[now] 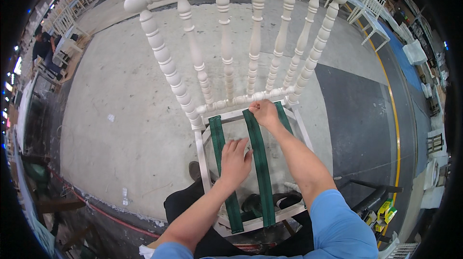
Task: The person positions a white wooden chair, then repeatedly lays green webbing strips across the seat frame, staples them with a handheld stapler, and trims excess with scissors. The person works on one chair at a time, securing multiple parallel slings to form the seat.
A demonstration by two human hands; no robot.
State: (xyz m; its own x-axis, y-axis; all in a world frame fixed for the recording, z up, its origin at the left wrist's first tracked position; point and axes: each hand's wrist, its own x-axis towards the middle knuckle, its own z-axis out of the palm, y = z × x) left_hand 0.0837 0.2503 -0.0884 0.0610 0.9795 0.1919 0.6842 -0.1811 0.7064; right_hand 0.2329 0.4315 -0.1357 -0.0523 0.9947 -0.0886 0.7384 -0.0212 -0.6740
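Webbing strap (261, 155): right hand (264, 112) pinches its far end, left hand (235, 161) spread flat beside.

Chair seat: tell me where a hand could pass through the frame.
Open gaps: between the left strap and the left rail, and between the two straps, partly covered by the left hand. Crowded: the back rail, where the right hand grips the middle strap, with a third strap close behind.
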